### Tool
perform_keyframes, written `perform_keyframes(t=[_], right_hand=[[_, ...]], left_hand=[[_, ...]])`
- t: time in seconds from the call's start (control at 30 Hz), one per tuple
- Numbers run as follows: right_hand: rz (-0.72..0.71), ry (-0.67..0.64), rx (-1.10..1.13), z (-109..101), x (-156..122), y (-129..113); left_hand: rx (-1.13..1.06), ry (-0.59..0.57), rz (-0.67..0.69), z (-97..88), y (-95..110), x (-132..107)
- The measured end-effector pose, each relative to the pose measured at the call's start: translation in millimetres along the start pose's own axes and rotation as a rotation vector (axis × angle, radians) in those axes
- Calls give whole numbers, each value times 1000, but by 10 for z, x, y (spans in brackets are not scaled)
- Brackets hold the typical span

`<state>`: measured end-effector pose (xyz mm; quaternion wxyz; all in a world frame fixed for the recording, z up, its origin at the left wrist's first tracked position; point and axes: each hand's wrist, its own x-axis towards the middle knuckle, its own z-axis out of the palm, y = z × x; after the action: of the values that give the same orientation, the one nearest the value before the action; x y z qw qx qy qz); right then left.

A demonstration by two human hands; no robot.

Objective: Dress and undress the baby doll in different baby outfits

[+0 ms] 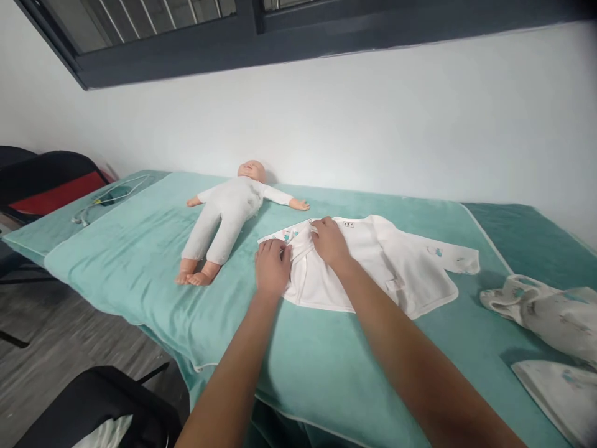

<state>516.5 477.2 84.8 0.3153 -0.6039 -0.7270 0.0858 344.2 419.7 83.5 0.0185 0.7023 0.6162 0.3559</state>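
As a white baby shirt lies spread across a green-covered table, a person's right hand pinches its fabric beside a small printed label, while the left hand curls over a sleeve, its exact hold impossible to tell. Just beyond, a baby doll lies on its back, arms outstretched.

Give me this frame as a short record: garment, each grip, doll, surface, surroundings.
Garment: white printed shirt, spread out
Left grip: on the shirt's left-hand end in view; pinch unclear
Right grip: on the shirt's upper edge; pinch unclear
Doll: on its back, left of the shirt, arms spread
Surface: green cover
Right edge: more printed white cloth, partly cut off
Lower left: black chair
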Motion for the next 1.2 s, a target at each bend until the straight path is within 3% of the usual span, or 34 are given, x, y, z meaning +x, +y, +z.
perform_keyframes(t=[0.13, 0.3, 0.47, 0.67, 0.77, 0.87, 0.93, 1.03, 1.13, 1.2], right_hand=[[-6, 68, 147, 75, 0, 94], [-103, -44, 260, 57, -62, 45], [-130, -75, 47, 13, -224, -91], [38, 23, -186, 47, -404, -168], [57, -44, -199, 76, -478, -196], [-27, -141, -199, 37, -566, -258], [-20, -171, -207, -52, -609, -296], [123, -121, -249, -230, -530, -334], [155, -16, -198, -284, -139, -417], [144, 2, -40, -161, 289, -541]], left_hand=[[16, 25, -89, 10, -19, 44], [52, 8, -259, -17, -49, 140], [111, -29, -327, -90, -19, 105], [98, -24, -374, -236, -5, -113], [42, -13, -387, -330, -42, -272], [-20, -30, -380, -442, -102, -426], [-49, -46, -338, -553, -179, -473], [-29, -10, -184, -799, -404, -362], [97, 112, -80, -1071, -759, 10], [172, 135, -139, -1196, -1033, 348]])
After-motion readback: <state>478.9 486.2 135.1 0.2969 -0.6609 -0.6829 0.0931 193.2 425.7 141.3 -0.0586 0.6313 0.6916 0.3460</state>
